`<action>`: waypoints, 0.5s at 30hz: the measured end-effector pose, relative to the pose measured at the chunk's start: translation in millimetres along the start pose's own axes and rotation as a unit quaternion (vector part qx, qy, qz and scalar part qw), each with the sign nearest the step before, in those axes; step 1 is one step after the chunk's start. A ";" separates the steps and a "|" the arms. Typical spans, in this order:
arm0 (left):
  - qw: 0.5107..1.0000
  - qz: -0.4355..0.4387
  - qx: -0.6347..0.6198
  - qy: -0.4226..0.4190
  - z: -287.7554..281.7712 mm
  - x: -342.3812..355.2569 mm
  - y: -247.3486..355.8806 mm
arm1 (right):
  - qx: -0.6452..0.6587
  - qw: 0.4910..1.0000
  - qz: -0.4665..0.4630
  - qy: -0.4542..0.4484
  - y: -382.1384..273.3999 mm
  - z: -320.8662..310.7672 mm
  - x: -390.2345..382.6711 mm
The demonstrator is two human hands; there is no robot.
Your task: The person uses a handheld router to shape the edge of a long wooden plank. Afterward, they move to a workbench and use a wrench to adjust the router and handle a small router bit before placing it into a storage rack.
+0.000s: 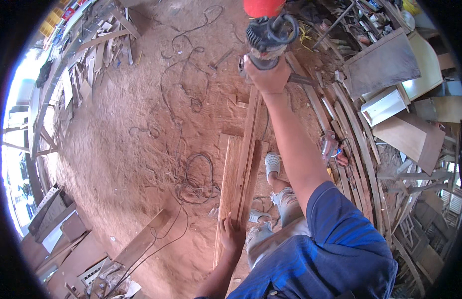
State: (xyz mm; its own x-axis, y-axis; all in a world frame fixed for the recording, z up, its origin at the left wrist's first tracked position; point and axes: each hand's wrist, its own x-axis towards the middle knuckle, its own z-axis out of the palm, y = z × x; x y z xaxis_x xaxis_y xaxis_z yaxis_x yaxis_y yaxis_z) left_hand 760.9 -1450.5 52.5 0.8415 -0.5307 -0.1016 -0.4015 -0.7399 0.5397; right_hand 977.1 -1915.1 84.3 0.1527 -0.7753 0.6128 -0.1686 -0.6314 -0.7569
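We see the long, narrow brown wooden beam (247,159) running from our left hand (231,234) away toward our right hand (267,74), its long axis leaning slightly rightward, a pale wooden plank (230,174) along its left side; our left hand is nearer, touching the wood with bent fingers, though we cannot tell whether it grips or presses; our right closes round a dark, ribbed power tool (263,37). Whether tool meets beam is hidden; the red rounded thing (263,7) beyond is cut off.
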 end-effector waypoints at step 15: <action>1.000 0.003 -0.002 -0.020 -0.7 -3.9 -1.8 | -0.062 0.997 -0.023 0.026 75.6 65.6 104.7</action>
State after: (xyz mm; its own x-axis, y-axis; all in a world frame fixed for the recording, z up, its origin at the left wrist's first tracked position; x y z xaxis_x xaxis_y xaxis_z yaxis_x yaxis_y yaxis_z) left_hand 758.5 -1446.8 52.5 0.8239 -0.5513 -0.1315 -0.4053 -0.7354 0.5431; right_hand 1044.1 -2043.2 76.4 0.1123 -0.7436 0.6591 -0.2827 -0.6598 -0.6963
